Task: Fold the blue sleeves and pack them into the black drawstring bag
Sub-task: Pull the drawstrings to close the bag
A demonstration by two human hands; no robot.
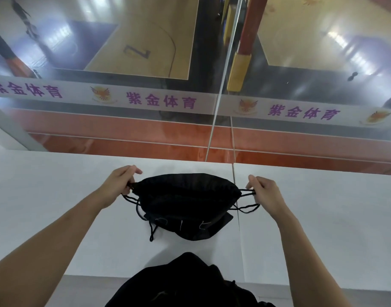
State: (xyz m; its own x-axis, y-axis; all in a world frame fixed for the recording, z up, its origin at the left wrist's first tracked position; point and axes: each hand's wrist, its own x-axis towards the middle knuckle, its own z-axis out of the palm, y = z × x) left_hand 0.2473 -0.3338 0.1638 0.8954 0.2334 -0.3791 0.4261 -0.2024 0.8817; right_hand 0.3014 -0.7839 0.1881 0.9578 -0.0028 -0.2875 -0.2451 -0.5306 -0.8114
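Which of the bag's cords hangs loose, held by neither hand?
The knotted cord dangling at the bag's lower left. The cords at the opening are pinched by the left hand and right hand.

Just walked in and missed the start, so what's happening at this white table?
A person holds a black fabric drawstring bag over the white table. The left hand and right hand each pinch the black cords at either side of the bag's mouth, which looks partly gathered. No blue sleeves are visible.
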